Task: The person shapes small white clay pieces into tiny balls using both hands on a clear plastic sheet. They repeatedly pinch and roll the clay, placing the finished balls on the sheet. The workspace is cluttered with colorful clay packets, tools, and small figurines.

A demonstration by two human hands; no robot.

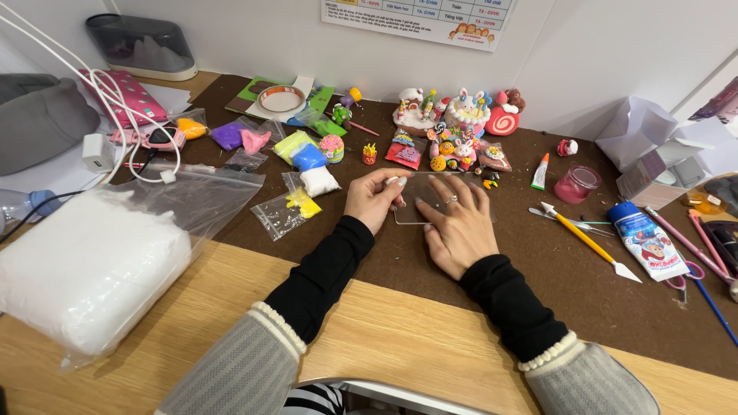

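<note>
A clear plastic sheet (pixel 411 209) lies flat on the brown felt mat (pixel 538 261) in the middle of the desk. My right hand (pixel 459 227) rests palm down on it, fingers spread, a ring on one finger. My left hand (pixel 374 198) grips the sheet's left edge with curled fingers. Small bags of coloured clay (pixel 307 157) sit just left of my hands. Beyond them stands a cluster of small clay figures (pixel 453 123).
A big bag of white clay (pixel 84 269) fills the left of the wooden desk (pixel 400 330). At the right lie a yellow-handled sculpting tool (pixel 588 242), a glue tube (pixel 646 240), a pink cup (pixel 576 183) and pens. A charger and cables (pixel 100 150) lie far left.
</note>
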